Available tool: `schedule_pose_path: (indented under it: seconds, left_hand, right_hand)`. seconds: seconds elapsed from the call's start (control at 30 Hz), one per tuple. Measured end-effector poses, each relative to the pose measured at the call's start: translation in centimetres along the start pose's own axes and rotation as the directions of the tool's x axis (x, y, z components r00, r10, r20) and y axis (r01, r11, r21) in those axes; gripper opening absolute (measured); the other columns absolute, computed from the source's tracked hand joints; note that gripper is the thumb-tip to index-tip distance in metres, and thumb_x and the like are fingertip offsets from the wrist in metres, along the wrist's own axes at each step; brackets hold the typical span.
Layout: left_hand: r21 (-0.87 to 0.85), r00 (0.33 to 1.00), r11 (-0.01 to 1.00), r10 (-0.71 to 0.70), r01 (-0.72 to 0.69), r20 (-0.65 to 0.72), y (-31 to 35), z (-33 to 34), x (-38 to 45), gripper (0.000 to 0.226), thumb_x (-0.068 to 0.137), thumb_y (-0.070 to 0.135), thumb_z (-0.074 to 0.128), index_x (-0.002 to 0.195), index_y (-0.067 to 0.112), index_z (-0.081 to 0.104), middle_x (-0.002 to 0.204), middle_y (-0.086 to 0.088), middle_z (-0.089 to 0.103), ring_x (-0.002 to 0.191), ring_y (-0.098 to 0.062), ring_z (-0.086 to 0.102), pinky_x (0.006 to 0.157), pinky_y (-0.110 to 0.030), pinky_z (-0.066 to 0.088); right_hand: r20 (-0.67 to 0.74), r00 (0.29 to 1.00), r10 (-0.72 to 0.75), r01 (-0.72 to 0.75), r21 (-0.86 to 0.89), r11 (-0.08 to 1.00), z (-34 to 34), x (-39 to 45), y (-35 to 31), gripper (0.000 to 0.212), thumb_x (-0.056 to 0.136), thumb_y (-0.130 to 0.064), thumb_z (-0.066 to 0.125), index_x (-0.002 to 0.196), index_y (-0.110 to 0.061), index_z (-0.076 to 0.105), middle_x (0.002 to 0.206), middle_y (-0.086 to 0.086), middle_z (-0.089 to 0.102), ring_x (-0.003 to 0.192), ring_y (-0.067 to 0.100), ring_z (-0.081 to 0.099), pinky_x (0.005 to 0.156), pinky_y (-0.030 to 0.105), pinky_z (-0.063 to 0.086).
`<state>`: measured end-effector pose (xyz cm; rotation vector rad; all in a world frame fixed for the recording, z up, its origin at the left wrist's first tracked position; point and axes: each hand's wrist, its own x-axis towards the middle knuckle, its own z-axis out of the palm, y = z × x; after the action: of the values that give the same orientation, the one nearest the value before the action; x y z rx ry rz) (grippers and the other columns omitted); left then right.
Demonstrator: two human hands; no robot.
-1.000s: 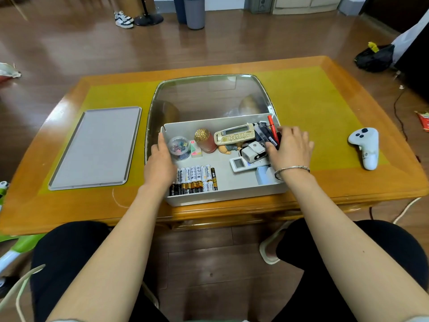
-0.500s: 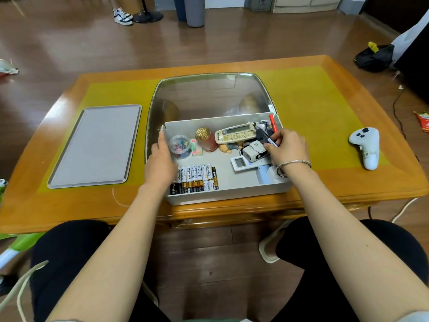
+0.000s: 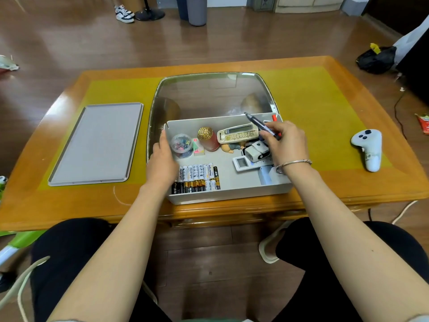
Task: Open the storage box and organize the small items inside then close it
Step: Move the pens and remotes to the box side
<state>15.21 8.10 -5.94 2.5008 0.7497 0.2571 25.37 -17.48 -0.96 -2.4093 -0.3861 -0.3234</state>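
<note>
while left hand (image 3: 162, 162) grips box (image 3: 229, 196) wall — slim pen (image 3: 261, 125) pinched in rt hand (image 3: 286, 144)

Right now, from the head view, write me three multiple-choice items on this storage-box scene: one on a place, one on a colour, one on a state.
1. Where does the flat grey lid lie?
A. on the table left of the white storage box
B. on top of the box
C. on the floor

2. What colour is the cap of the red jar in the box?
A. blue
B. gold
C. black

3. What is the right hand doing?
A. resting flat on the table
B. holding a dark pen above the box
C. pressing the lid shut

Answers:
1 A: the lid rests on the orange wooden table, apart from the box.
2 B: the cap glitters gold.
3 B: fingers pinch the pen while the left hand grips the box's left wall.
</note>
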Motion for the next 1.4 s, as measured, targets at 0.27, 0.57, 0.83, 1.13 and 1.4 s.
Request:
schedule_pose_path:
  seconds: [0.27, 0.57, 0.83, 1.13, 1.4]
  left_hand:
    - [0.107, 0.929, 0.967, 0.252, -0.232, -0.269, 0.8, -1.1, -2.4, 0.043, 0.092, 0.018, 0.057, 0.134, 0.016, 0.049, 0.139, -0.006, 0.046, 0.129, -0.025, 0.035, 0.102, -0.041, 0.031]
    - [0.095, 0.857, 0.853, 0.515, -0.513, 0.013, 2.4, -1.9, -3.6, 0.032, 0.093, 0.032, 0.059, 0.124, 0.026, 0.062, 0.115, 0.001, 0.066, 0.111, -0.021, 0.047, 0.086, -0.034, 0.029]
    - [0.108, 0.914, 0.91, 0.405, -0.4, -0.029, 0.2, -2.7, -2.8, 0.033, 0.086, 0.035, 0.066, 0.118, 0.029, 0.067, 0.111, 0.002, 0.07, 0.1, -0.017, 0.046, 0.076, -0.027, 0.024]
    - [0.184, 0.937, 0.925, 0.346, -0.331, -0.05, 0.1, -2.2, -4.2, 0.04, 0.092, 0.023, 0.061, 0.131, 0.02, 0.057, 0.129, 0.0, 0.058, 0.12, -0.019, 0.04, 0.096, -0.033, 0.032]
    - [0.145, 0.833, 0.944, 0.18, -0.295, 0.522, 2.3, -0.8, -6.4, 0.071, 0.098, 0.058, 0.024, 0.149, 0.009, 0.027, 0.155, -0.01, 0.028, 0.142, -0.025, 0.025, 0.114, -0.039, 0.023]
  right_hand:
    - [0.367, 0.893, -0.259, 0.252, 0.069, 0.965, 2.2, -1.3, -3.1, 0.031, 0.095, -0.015, 0.049, 0.123, -0.016, 0.062, 0.107, 0.009, 0.067, 0.103, 0.026, 0.057, 0.089, 0.032, 0.043]
    - [0.429, 0.812, -0.394, 0.365, 0.153, 0.918, 4.1, -2.3, -4.9, 0.023, 0.083, -0.014, 0.069, 0.106, -0.013, 0.07, 0.096, 0.004, 0.067, 0.087, 0.013, 0.052, 0.083, 0.025, 0.04]
    - [0.446, 0.83, -0.335, 0.326, 0.1, 0.94, 4.1, -1.7, -3.8, 0.024, 0.084, -0.02, 0.068, 0.107, -0.014, 0.071, 0.104, 0.002, 0.072, 0.095, 0.018, 0.064, 0.087, 0.025, 0.045]
    - [0.492, 0.827, -0.272, 0.349, -0.069, 0.935, 5.5, -0.1, -3.4, 0.025, 0.084, -0.022, 0.069, 0.105, -0.011, 0.072, 0.098, 0.01, 0.067, 0.097, 0.026, 0.057, 0.087, 0.034, 0.045]
    - [0.563, 0.794, -0.231, 0.384, -0.169, 0.908, 7.9, 0.6, -3.9, 0.018, 0.084, -0.025, 0.066, 0.098, -0.016, 0.073, 0.1, 0.007, 0.07, 0.097, 0.027, 0.06, 0.082, 0.031, 0.047]
